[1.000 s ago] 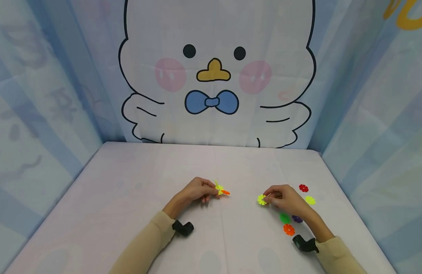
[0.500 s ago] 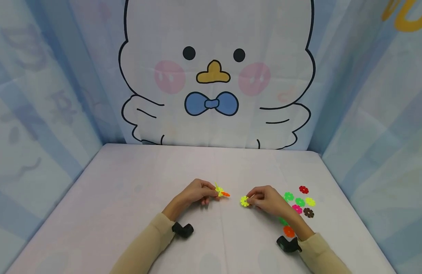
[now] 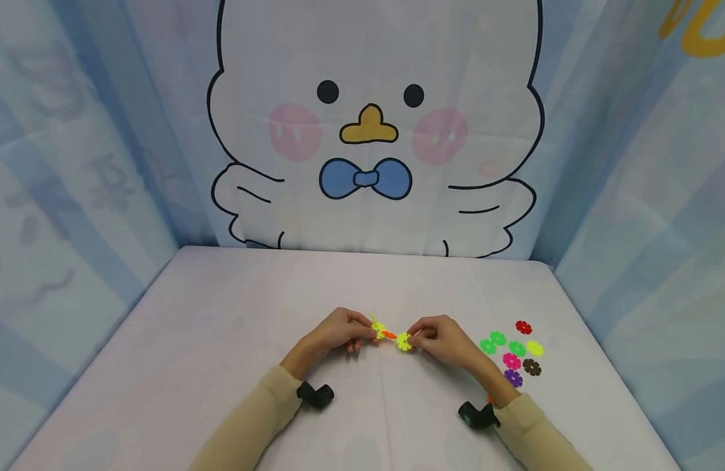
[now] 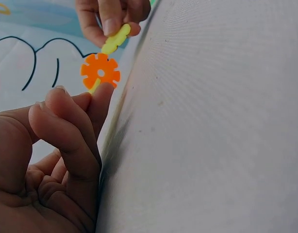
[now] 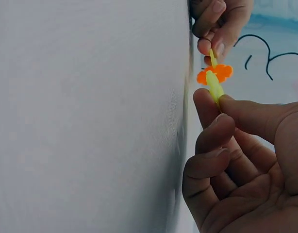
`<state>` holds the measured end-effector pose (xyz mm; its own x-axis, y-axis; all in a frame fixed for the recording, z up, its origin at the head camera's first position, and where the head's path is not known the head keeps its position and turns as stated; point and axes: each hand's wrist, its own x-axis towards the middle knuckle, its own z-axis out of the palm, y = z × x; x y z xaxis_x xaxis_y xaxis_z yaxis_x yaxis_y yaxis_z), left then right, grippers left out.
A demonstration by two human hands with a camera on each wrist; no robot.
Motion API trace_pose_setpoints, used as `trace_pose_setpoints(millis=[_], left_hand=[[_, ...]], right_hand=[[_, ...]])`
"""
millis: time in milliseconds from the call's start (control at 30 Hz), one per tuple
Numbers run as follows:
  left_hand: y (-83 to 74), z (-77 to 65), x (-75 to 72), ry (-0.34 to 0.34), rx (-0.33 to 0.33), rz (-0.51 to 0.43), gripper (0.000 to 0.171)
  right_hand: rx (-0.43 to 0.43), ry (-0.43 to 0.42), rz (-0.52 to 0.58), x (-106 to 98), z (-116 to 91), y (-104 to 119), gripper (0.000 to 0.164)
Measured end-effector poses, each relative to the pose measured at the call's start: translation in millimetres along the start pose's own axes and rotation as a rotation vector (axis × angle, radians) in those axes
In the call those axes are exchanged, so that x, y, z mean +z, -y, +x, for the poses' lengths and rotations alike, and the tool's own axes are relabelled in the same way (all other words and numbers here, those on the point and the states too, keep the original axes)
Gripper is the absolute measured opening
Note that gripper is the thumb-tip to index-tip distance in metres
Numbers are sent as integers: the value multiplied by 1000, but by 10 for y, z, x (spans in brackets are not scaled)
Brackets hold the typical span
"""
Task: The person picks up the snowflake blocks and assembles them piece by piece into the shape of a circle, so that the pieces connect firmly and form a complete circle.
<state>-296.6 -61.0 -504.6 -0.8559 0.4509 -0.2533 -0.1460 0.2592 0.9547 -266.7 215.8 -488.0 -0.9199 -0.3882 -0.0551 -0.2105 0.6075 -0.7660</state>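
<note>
My left hand [image 3: 346,329] pinches a yellow snowflake disc [image 3: 377,327] between thumb and fingertips, low over the table. Slotted into that disc is an orange snowflake disc [image 4: 91,69], its notched face turned toward the left wrist camera. From the other side my right hand [image 3: 443,338] grips a second yellow snowflake disc [image 5: 215,88] by its edge. This disc's free edge overlaps the orange one in the right wrist view and meets its rim in the left wrist view. Fingers cover part of both yellow discs.
Several loose discs lie right of my right hand, among them a red disc [image 3: 523,327], a brown disc [image 3: 532,367], a purple disc [image 3: 513,378] and a green disc [image 3: 488,347]. The table [image 3: 244,294] backs onto a printed cloth [image 3: 368,216].
My right hand has moved left, bringing its yellow snowflake disc to the orange one and uncovering more loose discs. My left hand has stayed nearly in place with its joined discs.
</note>
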Motion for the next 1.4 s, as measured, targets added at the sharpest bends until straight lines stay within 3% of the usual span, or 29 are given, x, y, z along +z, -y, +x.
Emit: trace_pose_setpoints(millis=[967, 1400], left_hand=[[-30, -13, 25, 3, -2, 28, 27], [-33, -10, 71, -28, -11, 3, 20]], right_hand=[[10, 9, 57, 59, 35, 24, 14], [16, -33, 17, 104, 67, 20, 9]])
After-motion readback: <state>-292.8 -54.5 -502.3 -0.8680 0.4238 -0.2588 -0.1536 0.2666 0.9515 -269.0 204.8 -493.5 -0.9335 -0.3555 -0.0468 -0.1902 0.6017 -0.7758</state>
